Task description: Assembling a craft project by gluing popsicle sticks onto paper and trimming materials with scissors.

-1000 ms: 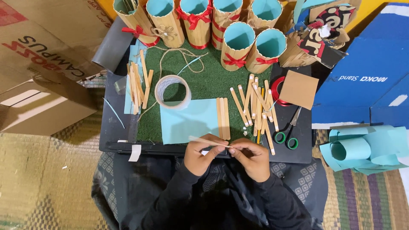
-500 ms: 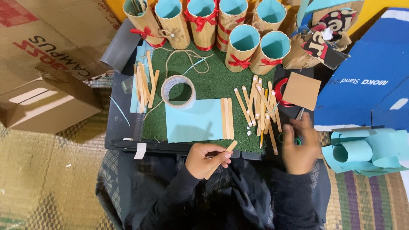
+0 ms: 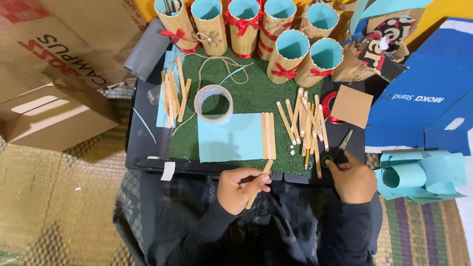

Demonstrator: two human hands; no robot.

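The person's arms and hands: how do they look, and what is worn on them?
Both arms are covered by long dark sleeves, black or very dark, that end at the wrists. The left hand and the right hand are bare: no gloves. No ring, watch or bracelet can be seen from the head view.

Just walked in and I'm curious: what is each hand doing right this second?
Left hand: closed around a wooden stick.
Right hand: fingers on the handles of the scissors; whether it has gripped them cannot be told.
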